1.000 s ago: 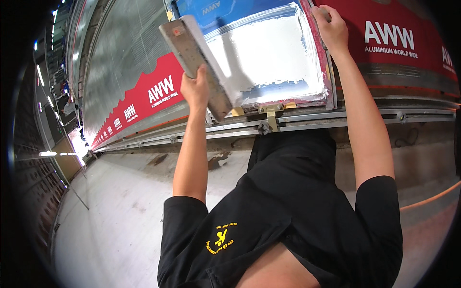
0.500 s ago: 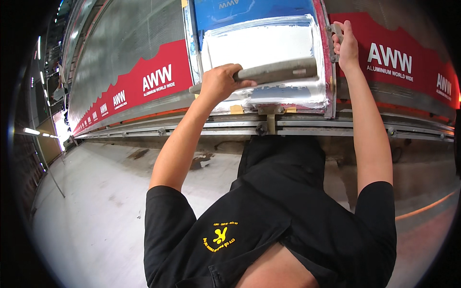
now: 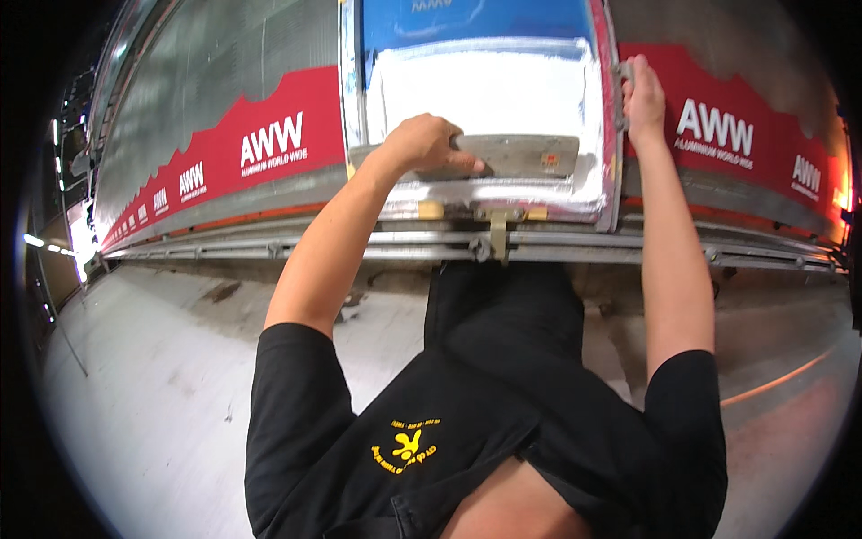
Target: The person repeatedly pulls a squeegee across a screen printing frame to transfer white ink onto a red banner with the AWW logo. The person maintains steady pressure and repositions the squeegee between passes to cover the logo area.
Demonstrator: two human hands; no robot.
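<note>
My left hand (image 3: 429,146) is closed around a long grey squeegee (image 3: 530,154), thumb on its near face. The squeegee lies crosswise over a printing screen, nearly level from side to side. White ink (image 3: 485,90) covers much of the screen's middle, with a smeared strip below the squeegee. Beyond it the blue screen mesh (image 3: 503,24) shows. At the screen's right side, my right hand (image 3: 645,106) is closed on a small metal handle (image 3: 626,70) by the frame (image 3: 610,153). The fingers hide most of that handle.
Long grey sheets with red printed bands (image 3: 292,121) run to both sides under the screen. A metal rail (image 3: 359,247) with a bracket (image 3: 496,235) follows the near edge. Below it lies a pale, stained floor (image 3: 162,359); lamps glow at far left.
The squeegee's right end has come down toward me, so it now lies level, and its broad face has turned into view. My right hand stays on the handle. The whole view has shifted slightly.
</note>
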